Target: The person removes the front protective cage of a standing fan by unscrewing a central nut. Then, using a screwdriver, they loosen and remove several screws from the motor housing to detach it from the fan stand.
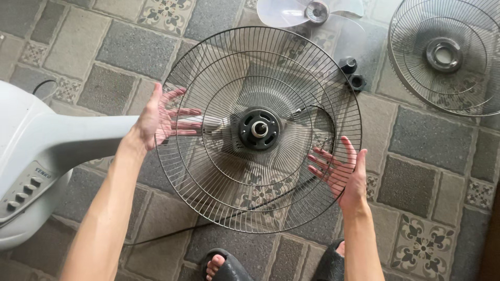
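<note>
- Wire guard [259, 130] sits on the fan's motor hub [259, 129], facing up at the camera; the hub is the landmark here.
- Left hand [159, 117] left of the hub, fingers spread flat vs. the guard rim, not clamped.
- Right hand [341, 169] right of and below the hub, palm open on the rim opp. side.
- Guard prob. light, springy, thin wires bend easily; best held at the outer ring w/ both hands, not the mid wires.
- Fan base [26, 156] far left of the hub.
- Blade [312, 11] above the hub, two black nuts [351, 73] upper right, second guard [445, 54] further right.
- Black cord [250, 208] runs below the hub.
</note>
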